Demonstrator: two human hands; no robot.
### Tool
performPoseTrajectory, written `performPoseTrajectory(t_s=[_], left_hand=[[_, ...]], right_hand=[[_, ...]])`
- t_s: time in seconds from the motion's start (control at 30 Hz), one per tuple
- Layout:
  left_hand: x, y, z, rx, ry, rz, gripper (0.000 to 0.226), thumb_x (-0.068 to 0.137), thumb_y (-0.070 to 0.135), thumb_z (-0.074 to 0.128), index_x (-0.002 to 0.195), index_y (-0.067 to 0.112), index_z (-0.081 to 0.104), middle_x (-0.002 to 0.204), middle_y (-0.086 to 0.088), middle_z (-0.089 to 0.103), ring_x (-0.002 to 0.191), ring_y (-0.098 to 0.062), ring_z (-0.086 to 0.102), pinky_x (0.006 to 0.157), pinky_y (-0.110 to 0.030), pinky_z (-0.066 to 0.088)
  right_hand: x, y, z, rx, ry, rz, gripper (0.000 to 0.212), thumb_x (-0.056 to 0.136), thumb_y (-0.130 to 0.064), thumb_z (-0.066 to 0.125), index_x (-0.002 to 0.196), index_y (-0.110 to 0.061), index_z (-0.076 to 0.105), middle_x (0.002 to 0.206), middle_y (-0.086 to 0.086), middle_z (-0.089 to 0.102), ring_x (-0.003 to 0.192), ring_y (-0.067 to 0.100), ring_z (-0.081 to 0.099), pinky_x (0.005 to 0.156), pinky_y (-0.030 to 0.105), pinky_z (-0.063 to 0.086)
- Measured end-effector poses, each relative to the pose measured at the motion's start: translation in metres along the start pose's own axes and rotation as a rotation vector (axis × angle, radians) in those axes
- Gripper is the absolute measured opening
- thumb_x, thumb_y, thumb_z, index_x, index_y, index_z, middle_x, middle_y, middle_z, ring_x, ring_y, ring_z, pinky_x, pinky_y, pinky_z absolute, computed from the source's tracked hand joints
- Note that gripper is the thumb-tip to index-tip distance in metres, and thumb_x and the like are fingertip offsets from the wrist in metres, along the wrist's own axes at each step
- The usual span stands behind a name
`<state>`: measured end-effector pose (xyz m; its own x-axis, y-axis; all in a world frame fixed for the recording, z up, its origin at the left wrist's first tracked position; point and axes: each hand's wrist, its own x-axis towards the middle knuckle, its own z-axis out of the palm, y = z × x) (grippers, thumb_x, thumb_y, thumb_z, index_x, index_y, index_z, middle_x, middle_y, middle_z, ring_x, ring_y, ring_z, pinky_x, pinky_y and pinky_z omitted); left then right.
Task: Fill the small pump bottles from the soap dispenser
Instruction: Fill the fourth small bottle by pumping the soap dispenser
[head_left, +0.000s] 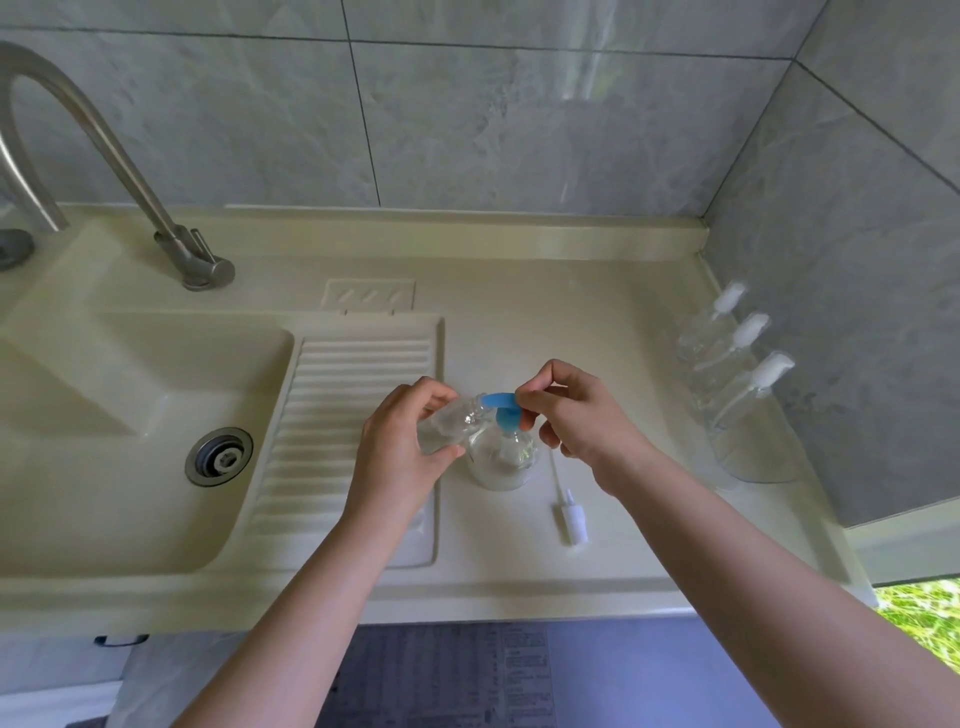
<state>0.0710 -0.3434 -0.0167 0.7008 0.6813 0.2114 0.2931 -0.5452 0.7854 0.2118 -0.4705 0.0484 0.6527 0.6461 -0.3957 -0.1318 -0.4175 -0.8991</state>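
A clear soap dispenser (501, 460) with a blue pump head (500, 402) stands on the cream counter in the middle. My left hand (402, 441) holds a small clear bottle (452, 423) without its cap, tilted, its mouth right at the blue nozzle. The fingers of my right hand (571, 410) pinch the back of the blue pump head. A white pump cap (571, 517) with its thin tube lies on the counter just right of the dispenser. Three more small clear pump bottles (737, 364) with white tops stand in a row at the right.
A sink basin (130, 415) with a metal drain (219, 456) and a curved steel tap (171, 239) takes up the left. A ribbed drainboard (337, 415) lies under my left hand. Grey tiled walls close the back and right; the counter's front edge (415, 597) is near me.
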Motion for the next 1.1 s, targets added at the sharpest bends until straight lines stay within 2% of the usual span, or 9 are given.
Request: performPoseTrajectory(t_s=[0.1, 0.3, 0.43, 0.67, 0.8, 1.0, 1.1], left_hand=[[-0.0002, -0.0008, -0.0003, 0.003, -0.001, -0.003, 0.051, 0.057, 0.002, 0.089, 0.095, 0.023, 0.065, 0.093, 0.015, 0.065, 0.086, 0.002, 0.058, 0.077, -0.009, 0.042], [0.0008, 0.0007, -0.0004, 0.001, 0.003, 0.003, 0.051, 0.057, 0.002, 0.089, 0.096, 0.023, 0.065, 0.095, 0.014, 0.066, 0.087, 0.003, 0.058, 0.079, -0.010, 0.043], [0.0006, -0.0006, -0.0024, 0.008, 0.001, 0.002, 0.050, 0.058, 0.002, 0.089, 0.097, 0.022, 0.065, 0.096, 0.014, 0.066, 0.088, 0.002, 0.058, 0.080, -0.009, 0.042], [0.0024, 0.0003, -0.0010, 0.029, 0.000, 0.011, 0.051, 0.058, 0.004, 0.089, 0.098, 0.024, 0.064, 0.097, 0.013, 0.066, 0.091, -0.005, 0.061, 0.084, -0.024, 0.049], [0.0014, 0.0010, -0.0007, 0.014, 0.010, 0.016, 0.050, 0.059, 0.002, 0.088, 0.097, 0.024, 0.064, 0.097, 0.013, 0.066, 0.091, -0.004, 0.061, 0.083, -0.020, 0.048], [0.0014, 0.0000, -0.0020, 0.044, 0.001, 0.009, 0.051, 0.059, 0.004, 0.089, 0.098, 0.025, 0.064, 0.097, 0.013, 0.066, 0.091, -0.007, 0.060, 0.083, -0.028, 0.050], [-0.0014, -0.0016, -0.0028, 0.039, 0.005, -0.001, 0.051, 0.058, 0.004, 0.089, 0.097, 0.025, 0.064, 0.095, 0.014, 0.065, 0.088, -0.007, 0.060, 0.081, -0.027, 0.049]], right_hand=[[0.0011, -0.0011, -0.0004, 0.006, 0.005, 0.027, 0.015, 0.093, -0.005, 0.058, 0.081, -0.013, 0.056, 0.060, -0.002, 0.064, 0.050, 0.014, 0.039, 0.039, 0.014, 0.030], [0.0020, -0.0034, -0.0012, -0.009, 0.004, -0.005, 0.017, 0.093, -0.001, 0.056, 0.079, -0.011, 0.055, 0.064, 0.004, 0.062, 0.041, 0.007, 0.042, 0.038, 0.012, 0.030], [0.0060, -0.0002, -0.0002, -0.035, 0.013, -0.006, 0.017, 0.093, -0.003, 0.057, 0.079, -0.013, 0.055, 0.065, 0.004, 0.061, 0.046, 0.011, 0.039, 0.039, 0.013, 0.029], [0.0060, -0.0007, -0.0052, 0.025, -0.004, 0.104, 0.009, 0.090, -0.009, 0.062, 0.085, -0.015, 0.062, 0.065, -0.003, 0.064, 0.051, 0.013, 0.041, 0.047, 0.021, 0.026], [0.0052, -0.0010, -0.0048, 0.014, -0.006, 0.080, 0.007, 0.091, -0.009, 0.061, 0.086, -0.015, 0.061, 0.064, -0.003, 0.064, 0.050, 0.014, 0.040, 0.046, 0.022, 0.024], [0.0091, 0.0001, -0.0016, -0.023, -0.012, 0.058, 0.014, 0.093, -0.006, 0.058, 0.081, -0.014, 0.056, 0.061, -0.002, 0.062, 0.049, 0.015, 0.038, 0.039, 0.016, 0.026], [0.0078, -0.0004, 0.0002, -0.020, -0.008, 0.052, 0.013, 0.093, -0.004, 0.057, 0.083, -0.013, 0.056, 0.062, 0.001, 0.061, 0.047, 0.014, 0.039, 0.038, 0.014, 0.028]])
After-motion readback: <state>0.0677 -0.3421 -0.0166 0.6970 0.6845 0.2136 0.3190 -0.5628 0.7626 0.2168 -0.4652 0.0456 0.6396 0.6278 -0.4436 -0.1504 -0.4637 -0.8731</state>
